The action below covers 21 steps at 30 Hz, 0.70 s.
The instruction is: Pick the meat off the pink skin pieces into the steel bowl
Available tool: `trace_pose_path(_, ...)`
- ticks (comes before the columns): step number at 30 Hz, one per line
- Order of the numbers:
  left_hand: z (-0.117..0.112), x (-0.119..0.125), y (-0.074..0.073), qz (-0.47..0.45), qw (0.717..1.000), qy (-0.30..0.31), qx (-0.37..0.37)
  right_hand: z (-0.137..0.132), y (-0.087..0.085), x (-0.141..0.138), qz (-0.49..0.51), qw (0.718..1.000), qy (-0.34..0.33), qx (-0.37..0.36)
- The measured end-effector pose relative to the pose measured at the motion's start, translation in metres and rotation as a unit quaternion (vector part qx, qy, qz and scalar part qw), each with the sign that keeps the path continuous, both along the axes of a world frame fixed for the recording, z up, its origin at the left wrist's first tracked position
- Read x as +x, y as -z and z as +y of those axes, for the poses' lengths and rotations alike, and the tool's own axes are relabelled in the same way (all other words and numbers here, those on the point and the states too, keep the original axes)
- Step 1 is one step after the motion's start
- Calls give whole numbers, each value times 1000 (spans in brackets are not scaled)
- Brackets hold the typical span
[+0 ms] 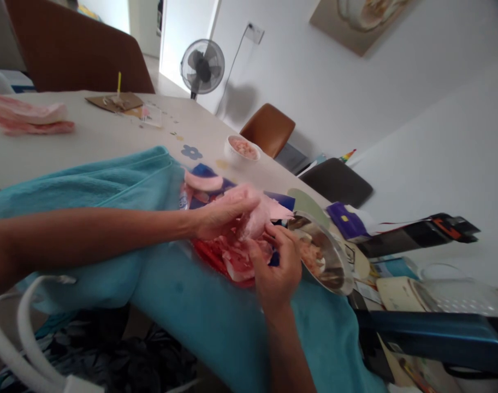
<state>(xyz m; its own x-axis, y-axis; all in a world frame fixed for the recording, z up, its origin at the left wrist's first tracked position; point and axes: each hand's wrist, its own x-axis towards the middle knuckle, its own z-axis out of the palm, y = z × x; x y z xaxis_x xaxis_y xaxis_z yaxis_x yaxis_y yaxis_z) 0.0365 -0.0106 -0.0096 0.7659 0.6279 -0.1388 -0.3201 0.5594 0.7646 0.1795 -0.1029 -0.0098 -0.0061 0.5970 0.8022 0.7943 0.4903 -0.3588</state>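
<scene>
My left hand (220, 215) is closed round a pale pink, soft lump (257, 215) held above a red sheet strewn with pink scraps (232, 262). My right hand (277, 262) pinches the lump's lower edge from the near side. Both hands work over a turquoise towel (110, 185) spread on the table. A shiny metal bowl (326, 256) with pinkish bits inside sits just right of my right hand.
A small white bowl (241, 148) with pink contents stands farther back on the white table (89, 142). Pink folded material (23, 117) lies far left. A cardboard piece (116, 102), chairs, a fan (202, 65) and cluttered packets at right surround the area.
</scene>
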Motion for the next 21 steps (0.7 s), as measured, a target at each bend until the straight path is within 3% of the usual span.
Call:
trace_pose_path(5,-3,2,4,46,998,-12,42,0,7,-6,69,996,12,-56)
trace_pose_path(9,-7,2,4,69,991,-30,114,-1,8,-9,97,993,34,-65)
trace_pose_path(12,-8,0,0,90,987,-42,123,-2,7,-8,124,989,39,-75)
trace_pose_path(17,-2,-3,-2,39,991,-6,131,-2,0,-5,142,986,61,-64)
trace_pose_path(21,1,-1,0,-2,986,-43,163,0,-5,-2,131,989,50,-45)
